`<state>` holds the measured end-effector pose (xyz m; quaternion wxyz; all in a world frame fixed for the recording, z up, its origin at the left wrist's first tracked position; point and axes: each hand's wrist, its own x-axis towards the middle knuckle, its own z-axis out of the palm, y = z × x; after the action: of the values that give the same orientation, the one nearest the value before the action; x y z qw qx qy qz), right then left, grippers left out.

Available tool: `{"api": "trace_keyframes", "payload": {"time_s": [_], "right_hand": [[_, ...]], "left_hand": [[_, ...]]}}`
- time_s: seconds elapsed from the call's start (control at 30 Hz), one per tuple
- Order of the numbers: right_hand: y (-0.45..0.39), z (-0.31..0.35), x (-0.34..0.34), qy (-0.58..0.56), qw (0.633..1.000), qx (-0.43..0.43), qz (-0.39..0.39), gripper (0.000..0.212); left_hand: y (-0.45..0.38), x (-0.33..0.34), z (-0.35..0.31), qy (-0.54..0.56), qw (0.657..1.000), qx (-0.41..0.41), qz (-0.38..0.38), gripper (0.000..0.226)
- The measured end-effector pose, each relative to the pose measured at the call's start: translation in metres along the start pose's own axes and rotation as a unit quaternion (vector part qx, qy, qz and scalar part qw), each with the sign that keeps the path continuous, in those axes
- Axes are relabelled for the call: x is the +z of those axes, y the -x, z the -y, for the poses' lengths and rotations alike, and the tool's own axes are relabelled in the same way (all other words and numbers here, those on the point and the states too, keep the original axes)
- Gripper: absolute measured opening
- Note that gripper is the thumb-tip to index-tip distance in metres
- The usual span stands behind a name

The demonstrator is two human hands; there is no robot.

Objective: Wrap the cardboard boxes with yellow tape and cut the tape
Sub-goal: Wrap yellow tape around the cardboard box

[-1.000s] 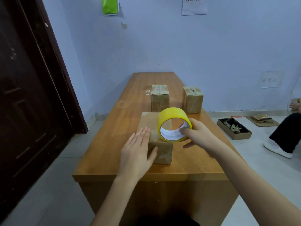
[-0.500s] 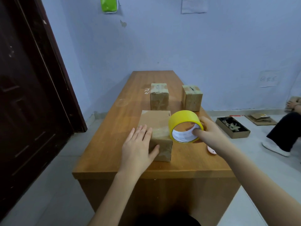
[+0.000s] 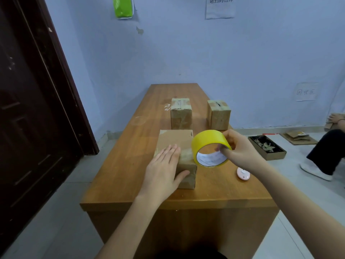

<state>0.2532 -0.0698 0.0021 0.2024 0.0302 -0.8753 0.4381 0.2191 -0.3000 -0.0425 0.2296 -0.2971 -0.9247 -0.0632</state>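
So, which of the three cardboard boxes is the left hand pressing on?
The nearest, flattest box, beside the yellow tape roll; the left hand lies on it. The two far boxes stand untouched.

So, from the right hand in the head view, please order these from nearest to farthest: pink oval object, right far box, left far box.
From the right hand:
1. Pink oval object, just below it, toward the near edge.
2. Right far box, behind it.
3. Left far box, behind and further left.

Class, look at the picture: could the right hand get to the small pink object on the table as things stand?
Probably yes: the pink object lies in the open just below the right hand, but that hand grips the yellow tape roll, so it isn't free.
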Motion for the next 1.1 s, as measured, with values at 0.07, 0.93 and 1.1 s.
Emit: {"api": "trace_keyframes", "payload": {"time_s": [0.07,0.93,1.1], "right_hand": [[-0.001,-0.003,-0.006,0.029,1.000,-0.006,0.010,0.011],[0.036,-0.066,0.015,0.051,0.998,0.046,0.001,0.038],[0.036,-0.062,0.010,0.075,0.997,0.035,0.001,0.033]], "left_hand": [[-0.001,0.000,0.001,-0.002,1.000,0.000,0.006,0.069],[0.001,-0.002,0.001,0.034,0.999,0.026,-0.020,0.056],[0.004,-0.005,0.000,0.038,0.999,0.026,-0.017,0.057]]}}
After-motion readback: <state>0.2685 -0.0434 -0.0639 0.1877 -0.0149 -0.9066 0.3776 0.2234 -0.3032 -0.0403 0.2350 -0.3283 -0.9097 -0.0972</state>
